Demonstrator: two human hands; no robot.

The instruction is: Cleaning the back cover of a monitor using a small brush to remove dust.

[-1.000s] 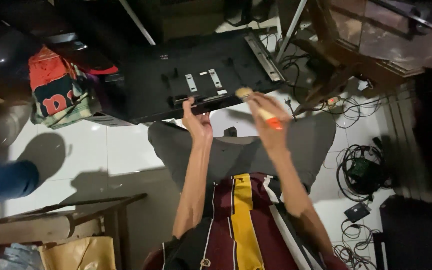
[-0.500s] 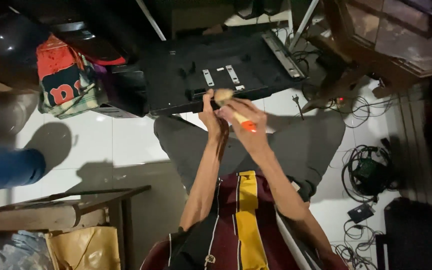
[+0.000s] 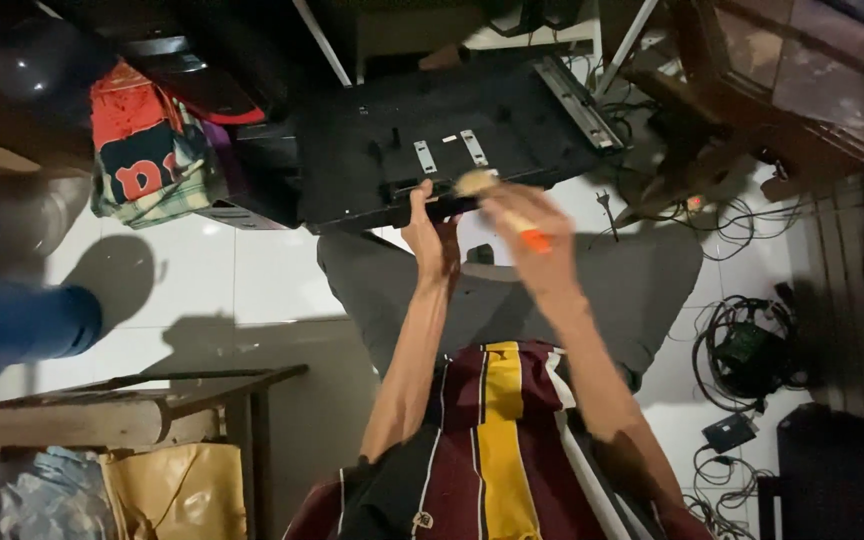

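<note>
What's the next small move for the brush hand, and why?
Probably sweep the brush forward along the black panel's near edge. The right hand holds it with bristles at that edge, and the left hand grips the edge beside it, steadying the panel.

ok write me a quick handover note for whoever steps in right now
Left hand: gripping the near edge of the black panel, which lies back-side up on the floor past the knees.
Right hand: holding a brush with an orange handle, bristles at that same near edge.
Done: the pictures do not show how much is brushed.
Left: likely the rest of the panel back, including around the two metal brackets.
</note>
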